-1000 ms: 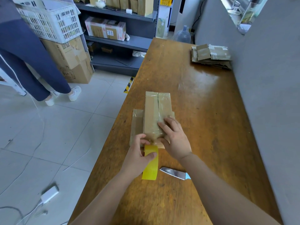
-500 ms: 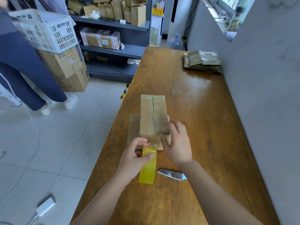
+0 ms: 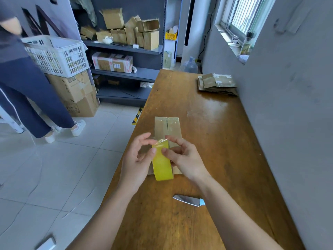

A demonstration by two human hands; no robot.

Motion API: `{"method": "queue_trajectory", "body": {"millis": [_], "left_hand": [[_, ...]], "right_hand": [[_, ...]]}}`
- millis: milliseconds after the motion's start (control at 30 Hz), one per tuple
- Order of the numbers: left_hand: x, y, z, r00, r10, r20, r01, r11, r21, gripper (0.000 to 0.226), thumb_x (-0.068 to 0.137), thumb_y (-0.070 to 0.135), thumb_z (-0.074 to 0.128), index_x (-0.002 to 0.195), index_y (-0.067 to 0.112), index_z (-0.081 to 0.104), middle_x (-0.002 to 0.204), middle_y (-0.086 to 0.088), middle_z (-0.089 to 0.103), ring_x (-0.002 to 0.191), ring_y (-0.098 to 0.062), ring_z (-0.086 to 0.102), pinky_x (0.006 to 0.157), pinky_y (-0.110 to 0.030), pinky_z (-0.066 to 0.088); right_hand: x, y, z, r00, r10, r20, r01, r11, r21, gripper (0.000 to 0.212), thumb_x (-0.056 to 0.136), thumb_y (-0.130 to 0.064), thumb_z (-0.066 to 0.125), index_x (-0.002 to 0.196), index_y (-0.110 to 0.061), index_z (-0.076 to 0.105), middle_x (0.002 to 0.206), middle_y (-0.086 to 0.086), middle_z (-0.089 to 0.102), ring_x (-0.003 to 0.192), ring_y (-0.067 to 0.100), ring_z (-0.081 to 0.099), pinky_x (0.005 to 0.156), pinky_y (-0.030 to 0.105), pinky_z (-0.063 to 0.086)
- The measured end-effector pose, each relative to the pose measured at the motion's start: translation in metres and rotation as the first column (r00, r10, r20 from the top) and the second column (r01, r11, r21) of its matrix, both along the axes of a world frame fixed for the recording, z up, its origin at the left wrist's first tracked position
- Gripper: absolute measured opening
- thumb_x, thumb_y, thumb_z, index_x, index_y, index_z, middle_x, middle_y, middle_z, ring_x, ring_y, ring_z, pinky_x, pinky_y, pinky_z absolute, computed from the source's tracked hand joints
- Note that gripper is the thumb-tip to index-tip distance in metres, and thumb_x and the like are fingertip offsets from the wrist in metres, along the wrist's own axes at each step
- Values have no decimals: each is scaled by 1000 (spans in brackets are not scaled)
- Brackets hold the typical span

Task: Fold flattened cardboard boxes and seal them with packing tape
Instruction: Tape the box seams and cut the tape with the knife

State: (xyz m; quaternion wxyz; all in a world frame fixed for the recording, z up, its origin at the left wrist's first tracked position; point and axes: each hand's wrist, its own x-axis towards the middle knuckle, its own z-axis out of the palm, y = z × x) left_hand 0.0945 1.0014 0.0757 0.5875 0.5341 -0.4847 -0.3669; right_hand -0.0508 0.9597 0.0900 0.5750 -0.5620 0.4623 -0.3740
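A small folded cardboard box with clear tape along its seam lies on the wooden table, partly hidden by my hands. A yellow roll of packing tape is held upright above the box's near end. My left hand grips the roll from the left. My right hand holds its right side, and its fingers pinch the crinkled loose end of the tape at the top of the roll.
A knife blade lies on the table near my right forearm. A stack of flattened boxes sits at the far right by the grey wall. A person stands on the floor to the left beside a white crate and shelves.
My right hand has left the box top and come to the tape roll. The roll has been lifted higher above the box. The view has tilted up.
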Motion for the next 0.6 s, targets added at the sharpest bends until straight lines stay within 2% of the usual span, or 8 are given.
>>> {"method": "queue_trajectory", "body": {"millis": [67, 133, 267, 333, 400, 500, 600], "left_hand": [[5, -7, 8, 993, 39, 112, -40, 999, 11, 39, 91, 7, 63, 113, 38, 55, 99, 20, 68, 100, -1, 61, 85, -16, 46], [6, -13, 16, 983, 56, 172, -62, 998, 29, 40, 89, 7, 66, 116, 34, 58, 94, 16, 69, 89, -7, 64, 81, -16, 49], [13, -23, 25, 953, 36, 301, -65, 994, 86, 37, 82, 11, 74, 116, 23, 68, 85, 4, 62, 81, -18, 62, 80, -32, 52], [17, -26, 27, 941, -3, 338, -33, 994, 101, 29, 81, 14, 76, 108, 22, 73, 81, 2, 60, 78, -16, 60, 77, -34, 51], [17, -28, 30, 915, -17, 402, -18, 996, 83, 15, 81, 17, 76, 94, 23, 75, 82, 3, 61, 77, -12, 58, 71, -27, 48], [18, -32, 36, 882, 8, 471, -34, 998, 45, 4, 82, 17, 74, 79, 20, 73, 81, 5, 61, 75, -10, 57, 66, -21, 43], [19, -37, 39, 836, 14, 549, -38, 999, 31, 8, 85, 18, 70, 78, 18, 73, 76, 5, 65, 72, -14, 61, 66, -33, 50]], "right_hand": [[1, -2, 1, 1000, -13, -25, 11, 998, -63, 29, 90, -14, 68, 115, -27, 65, 77, 10, 63, 69, 15, 57, 62, 30, 48], [2, -5, 1, 999, -26, -45, 20, 992, -124, 23, 89, -16, 69, 106, -32, 66, 73, 10, 57, 67, 17, 50, 63, 31, 44], [4, -7, 4, 997, -11, -74, -4, 980, -199, 22, 90, -9, 66, 101, -28, 64, 63, 1, 48, 57, 10, 41, 57, 25, 37], [2, -9, 6, 992, 4, -127, -36, 967, -252, 22, 90, -9, 65, 102, -27, 64, 63, -4, 48, 56, 7, 42, 57, 22, 37], [1, -11, 9, 984, 16, -179, -71, 949, -306, 22, 89, -9, 66, 101, -28, 64, 62, -9, 51, 57, 4, 44, 57, 21, 39], [1, -13, 14, 965, 10, -262, -114, 916, -384, 24, 88, -12, 66, 95, -35, 64, 60, -14, 52, 58, 5, 46, 58, 29, 43], [0, -16, 19, 928, -24, -372, -162, 872, -461, 21, 88, -15, 63, 101, -32, 65, 62, -10, 52, 56, 6, 46, 59, 33, 46]]}}
